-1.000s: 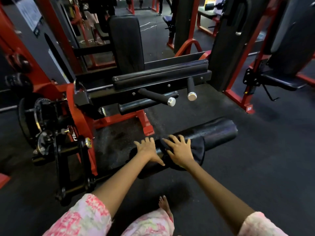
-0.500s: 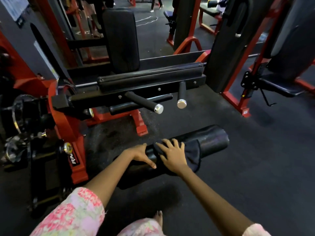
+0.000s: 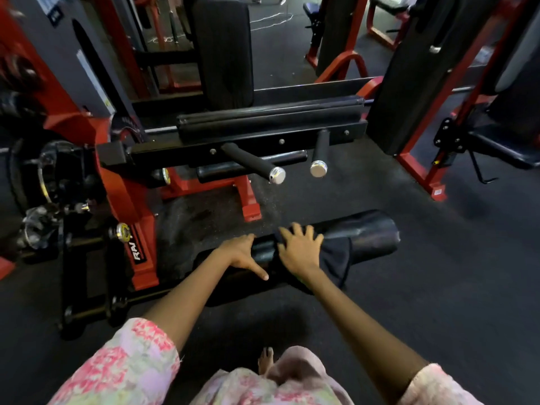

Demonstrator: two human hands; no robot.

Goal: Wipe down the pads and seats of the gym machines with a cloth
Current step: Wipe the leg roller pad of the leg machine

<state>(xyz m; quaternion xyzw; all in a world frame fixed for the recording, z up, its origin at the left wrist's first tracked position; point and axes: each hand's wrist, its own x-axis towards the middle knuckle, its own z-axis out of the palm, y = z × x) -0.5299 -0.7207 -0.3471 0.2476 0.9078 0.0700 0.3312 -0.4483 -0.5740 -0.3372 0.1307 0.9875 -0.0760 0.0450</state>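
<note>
The right hand (image 3: 301,252) lay flat with its fingers spread wide, pressing a dark cloth (image 3: 336,258) down on a long black roller pad (image 3: 368,235). The left hand (image 3: 241,252) rested on the same pad just beside it, with the fingers curled over the far side and the thumb sticking out along the near side, so it gripped the pad loosely. The biggest thing in view was the red and black gym machine (image 3: 128,182), which stood behind the hands and off to the left. Its long black padded bar (image 3: 271,118) ran across the middle, and an upright black back pad (image 3: 223,51) stood behind that. The roller pad sat low, close above the dark rubber floor (image 3: 438,287), in front of the machine, and it was tilted up a little toward the right. The cloth hung over the middle of the pad and drooped down its near side. Two short black handles (image 3: 251,160) with shiny silver ends poked out from the machine toward the person. A bare foot (image 3: 265,361) peeked out at the bottom, between pink flowery sleeves (image 3: 122,372).
</note>
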